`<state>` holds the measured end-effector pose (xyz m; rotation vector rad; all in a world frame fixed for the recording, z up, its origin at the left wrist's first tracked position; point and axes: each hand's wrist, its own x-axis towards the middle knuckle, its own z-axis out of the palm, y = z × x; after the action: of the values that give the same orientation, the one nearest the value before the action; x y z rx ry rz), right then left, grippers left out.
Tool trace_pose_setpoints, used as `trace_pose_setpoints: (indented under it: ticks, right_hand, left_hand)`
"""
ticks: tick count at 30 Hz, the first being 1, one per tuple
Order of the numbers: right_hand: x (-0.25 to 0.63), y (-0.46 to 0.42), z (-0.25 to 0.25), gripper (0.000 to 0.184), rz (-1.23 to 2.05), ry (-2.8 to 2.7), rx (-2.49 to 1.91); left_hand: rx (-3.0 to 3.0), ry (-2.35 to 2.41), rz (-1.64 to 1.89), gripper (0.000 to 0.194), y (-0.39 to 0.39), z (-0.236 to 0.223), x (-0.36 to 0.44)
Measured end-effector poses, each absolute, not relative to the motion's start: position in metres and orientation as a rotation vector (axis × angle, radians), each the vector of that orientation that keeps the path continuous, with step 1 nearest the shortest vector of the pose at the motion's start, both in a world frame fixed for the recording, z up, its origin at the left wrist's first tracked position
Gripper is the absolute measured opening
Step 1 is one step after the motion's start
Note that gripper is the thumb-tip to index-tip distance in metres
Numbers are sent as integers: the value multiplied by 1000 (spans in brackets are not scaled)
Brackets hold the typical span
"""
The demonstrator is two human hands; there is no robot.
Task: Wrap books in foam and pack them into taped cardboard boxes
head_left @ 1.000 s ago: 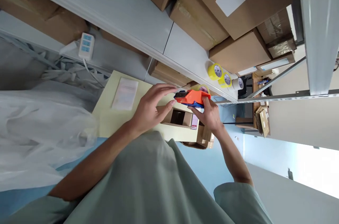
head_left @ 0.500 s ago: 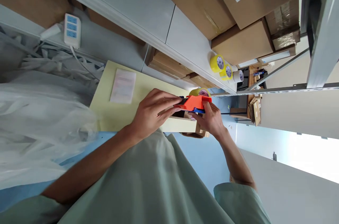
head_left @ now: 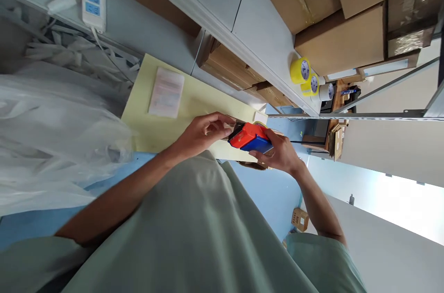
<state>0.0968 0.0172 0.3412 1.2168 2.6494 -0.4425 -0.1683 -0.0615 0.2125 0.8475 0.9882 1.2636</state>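
In my right hand is a red and blue tape dispenser, gripped by its right end and tilted so its blue side shows. Its black end points left. My left hand is at that black end, thumb and forefinger curled close together in a pinch. What sits between those fingertips is too small to make out. Behind the dispenser, part of a yellow tape roll shows. Below both hands is a pale yellow tabletop, with a pinkish-white printed sheet or pad on it.
A grey shelf runs above the table, bearing cardboard boxes and yellow tape rolls. A white power strip lies at upper left. Translucent plastic bags fill the left side. A small carton stands on the blue floor.
The dispenser has rolled in my right hand, so more of its blue side shows. My left fingers have gone from stretched along its end to curled. The view has shifted slightly.
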Motion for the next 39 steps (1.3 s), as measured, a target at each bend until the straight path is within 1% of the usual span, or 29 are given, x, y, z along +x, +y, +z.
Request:
trace_pose_setpoints:
  ticks: [6, 13, 19, 24, 28, 34, 39]
  right_hand:
    - [92, 24, 333, 59, -488, 2476, 1210]
    - [63, 27, 332, 62, -442, 2050, 1212]
    - [62, 50, 352, 60, -435, 1814, 1174]
    - [57, 69, 364, 63, -367, 1803, 1183]
    - [40, 73, 353, 61, -347, 1785, 1214]
    - [34, 81, 328, 68, -315, 1759, 1191]
    - [38, 88, 315, 73, -316, 1752, 1160]
  left_hand:
    - [637, 1083, 1229, 43, -56, 182, -143]
    - [516, 1058, 1109, 47, -67, 156, -134]
    - [403, 1182, 1101, 46, -67, 115, -129]
    - [280, 1206, 1103, 41, -50, 83, -119]
    - [217, 1183, 1129, 44, -37, 63, -106]
    - [222, 1228, 1094, 52, -27, 33, -95]
    - [257, 1288, 1029, 48, -23, 14, -84]
